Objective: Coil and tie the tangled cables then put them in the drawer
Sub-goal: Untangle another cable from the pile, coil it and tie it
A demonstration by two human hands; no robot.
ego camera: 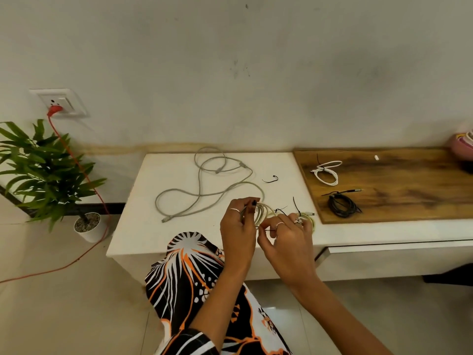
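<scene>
My left hand (239, 228) grips a small coil of pale cable (263, 212) just above the white cabinet top (143, 226). My right hand (286, 239) pinches a thin black tie (267, 229) at the coil's lower side. A long grey cable (204, 190) lies loose and uncoiled on the cabinet behind. Another black tie (271, 179) lies beyond the coil. On the wooden top (409, 180) to the right lie a tied white cable (327, 171) and a tied black cable (343, 204). The drawer front (399, 248) sits below the counter edge at right.
A potted plant (46, 170) stands on the floor at left. An orange cord (84, 175) runs from a wall socket (60, 102) down across the floor. A pink object (463, 147) sits at the far right edge. A yellowish ring (311, 219) lies beside my right hand.
</scene>
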